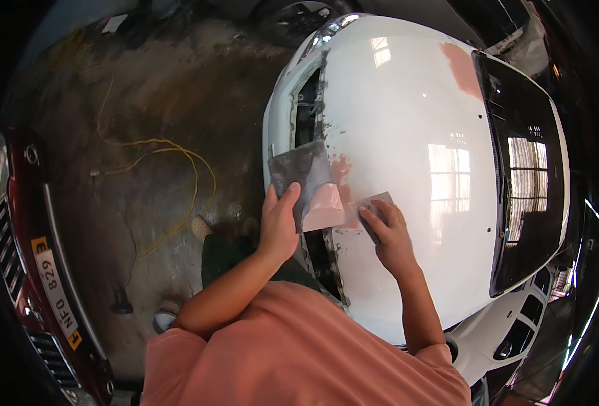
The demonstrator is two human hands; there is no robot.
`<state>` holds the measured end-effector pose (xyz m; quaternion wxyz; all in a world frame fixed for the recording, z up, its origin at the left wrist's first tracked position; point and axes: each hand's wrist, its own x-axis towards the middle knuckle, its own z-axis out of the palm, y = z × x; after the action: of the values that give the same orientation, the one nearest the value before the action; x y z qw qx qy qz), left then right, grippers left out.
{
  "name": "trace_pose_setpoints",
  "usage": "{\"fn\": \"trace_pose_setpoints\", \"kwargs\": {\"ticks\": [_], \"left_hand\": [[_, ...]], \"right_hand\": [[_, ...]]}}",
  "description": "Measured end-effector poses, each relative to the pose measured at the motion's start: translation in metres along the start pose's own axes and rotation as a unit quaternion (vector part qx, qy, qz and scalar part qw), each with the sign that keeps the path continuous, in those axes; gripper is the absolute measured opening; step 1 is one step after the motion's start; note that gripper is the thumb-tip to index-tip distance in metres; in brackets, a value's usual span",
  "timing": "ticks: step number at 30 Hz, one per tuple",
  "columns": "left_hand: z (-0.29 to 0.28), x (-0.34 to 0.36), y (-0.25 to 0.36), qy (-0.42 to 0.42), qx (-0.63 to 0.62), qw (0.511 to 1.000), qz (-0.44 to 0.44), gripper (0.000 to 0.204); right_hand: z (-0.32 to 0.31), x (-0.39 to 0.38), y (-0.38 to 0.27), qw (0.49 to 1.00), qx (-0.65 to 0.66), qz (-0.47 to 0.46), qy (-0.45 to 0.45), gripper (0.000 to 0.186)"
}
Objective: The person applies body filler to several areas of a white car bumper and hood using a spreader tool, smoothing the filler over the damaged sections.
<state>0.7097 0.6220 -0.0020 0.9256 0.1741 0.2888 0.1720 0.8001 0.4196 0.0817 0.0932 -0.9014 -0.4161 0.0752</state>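
While the left hand grips a gray board of pink putty, frame center | right hand grasps a scraper over the white hood, right of center | pink patches laid center and upper right | spreading seemingly unfinished

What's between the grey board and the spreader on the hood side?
In the head view, a narrow strip of white hood shows between grey board and spreader, carrying a pink smear; no separate object lies there.
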Motion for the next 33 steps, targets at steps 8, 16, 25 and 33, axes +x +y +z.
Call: {"fn": "trace_pose_setpoints", "kwargs": {"ticks": [8, 16, 25, 33], "left_hand": [[0.022, -0.007, 0.007, -0.083, 0.214, 0.953, 0.197, 0.034], [-0.028, 0.018, 0.055, 0.044, 0.174, 0.961, 0.209, 0.058], [-0.215, -0.019, 0.061, 0.265, 0.331, 0.905, 0.045, 0.076], [-0.323, -0.040, 0.085, 0.326, 0.290, 0.894, 0.099, 0.059]], "right_hand": [[-0.026, 0.023, -0.064, 0.985, -0.100, -0.107, 0.086, 0.051], [0.042, 0.035, -0.006, 0.989, -0.140, -0.019, -0.047, 0.047], [0.125, 0.146, 0.058, 0.942, -0.320, -0.080, -0.058, 0.056], [0.135, 0.169, 0.063, 0.919, -0.380, -0.072, -0.082, 0.056]]}}
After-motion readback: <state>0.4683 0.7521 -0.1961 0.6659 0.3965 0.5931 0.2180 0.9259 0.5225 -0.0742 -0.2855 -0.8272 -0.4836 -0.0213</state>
